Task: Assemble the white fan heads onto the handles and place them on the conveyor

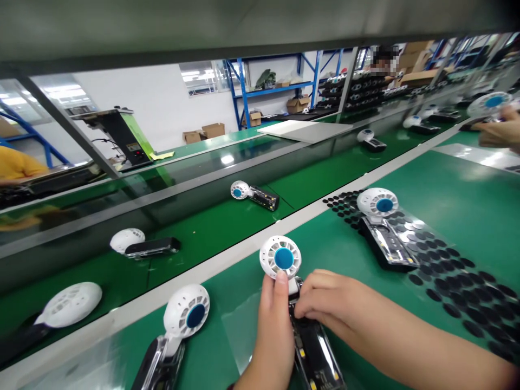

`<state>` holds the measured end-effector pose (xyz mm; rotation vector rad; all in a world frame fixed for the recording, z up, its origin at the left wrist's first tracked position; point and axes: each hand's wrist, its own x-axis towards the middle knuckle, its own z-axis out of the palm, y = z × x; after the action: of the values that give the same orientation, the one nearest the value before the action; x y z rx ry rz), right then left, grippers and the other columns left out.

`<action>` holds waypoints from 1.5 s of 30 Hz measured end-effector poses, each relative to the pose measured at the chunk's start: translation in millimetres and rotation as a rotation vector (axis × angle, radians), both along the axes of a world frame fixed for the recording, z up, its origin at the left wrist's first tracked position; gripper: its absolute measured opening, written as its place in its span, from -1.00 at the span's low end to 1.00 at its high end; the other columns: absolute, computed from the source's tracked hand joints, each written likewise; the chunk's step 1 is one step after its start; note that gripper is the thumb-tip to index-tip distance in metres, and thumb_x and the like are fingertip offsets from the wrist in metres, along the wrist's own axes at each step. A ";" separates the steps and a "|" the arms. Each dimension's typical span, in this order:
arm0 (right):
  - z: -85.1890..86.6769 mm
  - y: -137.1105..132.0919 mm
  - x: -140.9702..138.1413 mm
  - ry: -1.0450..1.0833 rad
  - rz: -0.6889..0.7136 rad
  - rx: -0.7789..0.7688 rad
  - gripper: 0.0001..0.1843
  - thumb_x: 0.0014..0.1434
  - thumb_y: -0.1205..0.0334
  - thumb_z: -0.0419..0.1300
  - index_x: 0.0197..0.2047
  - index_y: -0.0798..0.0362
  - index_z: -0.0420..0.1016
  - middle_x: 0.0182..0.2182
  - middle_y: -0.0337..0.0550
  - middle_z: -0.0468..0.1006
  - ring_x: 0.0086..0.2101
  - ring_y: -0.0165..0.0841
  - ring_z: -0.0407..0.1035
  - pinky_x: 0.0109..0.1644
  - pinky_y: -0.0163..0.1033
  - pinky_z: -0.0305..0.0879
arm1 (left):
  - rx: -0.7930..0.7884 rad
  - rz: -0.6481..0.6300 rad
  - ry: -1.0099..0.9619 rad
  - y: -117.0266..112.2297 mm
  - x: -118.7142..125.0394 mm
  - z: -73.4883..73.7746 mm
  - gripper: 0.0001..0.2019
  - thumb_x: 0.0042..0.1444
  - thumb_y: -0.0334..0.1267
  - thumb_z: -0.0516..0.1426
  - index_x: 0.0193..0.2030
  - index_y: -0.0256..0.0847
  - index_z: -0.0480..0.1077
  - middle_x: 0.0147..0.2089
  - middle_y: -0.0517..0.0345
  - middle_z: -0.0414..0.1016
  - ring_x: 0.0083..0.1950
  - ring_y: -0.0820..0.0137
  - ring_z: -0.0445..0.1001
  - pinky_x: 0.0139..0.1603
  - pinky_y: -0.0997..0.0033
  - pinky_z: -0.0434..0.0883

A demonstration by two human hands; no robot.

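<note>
A handheld fan (283, 258) with a white vented round head, a blue centre disc and a black body is tilted over the green bench in front of me. My left hand (274, 319) closes around its neck, thumb just under the head. The fingers of my right hand (327, 298) are bent and pressed together at the top of the black body (317, 352); the fingertips are partly hidden. To the right lies a similar fan (377, 203), on a sheet of black round stickers (450, 276). Another fan (187, 311) rests left of my hands.
Beyond the bench's pale edge (227, 258), a green conveyor belt (195, 233) carries several more fans (264, 197). A co-worker's hand (501, 130) holds a fan at far right. A metal beam (260, 30) crosses overhead. Across the belt are a black-and-green machine (132, 141) and blue shelving (280, 92).
</note>
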<state>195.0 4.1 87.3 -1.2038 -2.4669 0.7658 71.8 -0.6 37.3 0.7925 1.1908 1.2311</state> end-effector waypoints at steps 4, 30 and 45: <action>-0.9 -2.5 -1.6 0.010 -0.033 -0.001 -0.72 0.11 0.56 0.08 -0.32 0.03 0.52 -0.34 -0.19 0.52 -0.27 -0.37 0.35 -0.24 -0.34 0.32 | -0.003 -0.023 0.004 -0.1 -1.3 1.3 -0.53 0.04 0.09 0.03 -0.05 -0.22 0.38 -0.10 0.02 0.51 -0.09 0.21 0.42 -0.06 0.31 0.29; -4.0 -8.7 -2.3 -0.013 -0.145 -0.070 -0.77 0.10 0.54 0.08 -0.41 0.03 0.42 -0.45 -0.26 0.42 -0.38 -0.39 0.30 -0.37 -0.33 0.25 | -0.072 -0.071 -0.034 0.4 -1.2 -6.5 -0.59 0.05 0.11 0.01 -0.19 -0.19 0.33 -0.18 0.10 0.47 -0.05 0.23 0.36 0.02 0.27 0.22; -26.6 -13.9 -7.5 0.306 -0.422 -0.259 -0.54 0.00 0.52 0.10 -0.08 -0.15 0.24 -0.05 -0.24 0.29 -0.13 -0.38 0.29 -0.08 -0.23 0.30 | -0.103 -0.147 -0.142 -3.6 -1.5 -4.4 -0.58 0.11 0.07 -0.04 -0.11 -0.23 0.28 -0.16 -0.03 0.51 -0.05 0.16 0.43 -0.05 0.21 0.31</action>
<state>187.4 -9.8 60.7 -1.5009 -1.8258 1.0687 70.3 -4.2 32.9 0.6920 1.0536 1.0783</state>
